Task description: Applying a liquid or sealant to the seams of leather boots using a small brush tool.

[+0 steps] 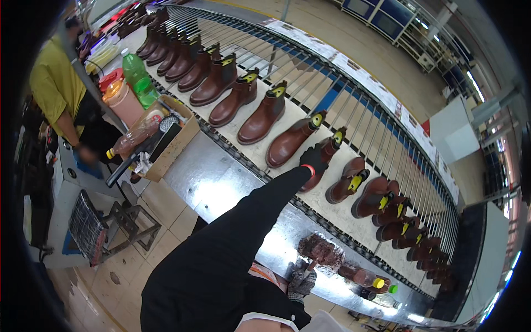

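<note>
My left arm, in a black sleeve, reaches across to a row of brown ankle boots. My left hand [315, 158], in a black glove, is closed around the ankle of one brown boot [313, 181], which stands on the pale conveyor belt [265, 156]. A yellow-green tab shows at that boot's top. Another brown boot [290, 145] stands just left of it, and a boot [345, 180] turned the other way is on its right. Low near my body, my right hand [302, 281], in a dirty grey glove, is curled beside a shaggy dark-brown clump [321, 250]; what it grips is unclear.
A metal ledge [207, 180] runs along the belt's near side. Bottles with yellow and green caps [379, 283] lie on it at the right. A cardboard box [180, 141] of bottles and tools is at left, near a green bottle [133, 67]. A person in a yellow shirt [58, 83] stands far left.
</note>
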The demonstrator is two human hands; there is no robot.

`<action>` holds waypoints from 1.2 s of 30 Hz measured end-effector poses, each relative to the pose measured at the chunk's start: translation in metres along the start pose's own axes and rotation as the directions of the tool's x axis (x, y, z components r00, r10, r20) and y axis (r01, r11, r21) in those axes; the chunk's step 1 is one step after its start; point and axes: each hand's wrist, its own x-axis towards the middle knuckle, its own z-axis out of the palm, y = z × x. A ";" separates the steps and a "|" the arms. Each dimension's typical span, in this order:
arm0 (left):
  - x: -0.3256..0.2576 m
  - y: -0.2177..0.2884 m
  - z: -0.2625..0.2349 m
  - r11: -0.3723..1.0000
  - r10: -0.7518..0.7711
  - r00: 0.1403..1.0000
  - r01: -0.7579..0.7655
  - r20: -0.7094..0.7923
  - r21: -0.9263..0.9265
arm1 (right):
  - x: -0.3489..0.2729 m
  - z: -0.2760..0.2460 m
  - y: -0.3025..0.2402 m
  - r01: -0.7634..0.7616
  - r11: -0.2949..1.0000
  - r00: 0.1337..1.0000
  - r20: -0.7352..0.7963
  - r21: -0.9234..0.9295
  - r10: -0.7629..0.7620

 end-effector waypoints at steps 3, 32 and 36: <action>-0.042 0.004 -0.034 0.983 0.092 0.995 -0.085 0.033 -0.163 | 0.001 -0.008 -0.003 -0.004 1.000 0.998 -0.067 -0.025 0.002; -0.290 0.115 -0.487 0.330 0.370 -0.184 -0.890 -0.911 0.314 | 0.009 0.016 0.014 -0.218 0.826 0.975 0.085 0.521 0.203; -0.236 0.075 -0.426 0.646 0.528 0.439 -0.763 -0.727 0.009 | 0.027 -0.004 -0.010 -0.250 0.801 0.967 0.099 0.545 0.234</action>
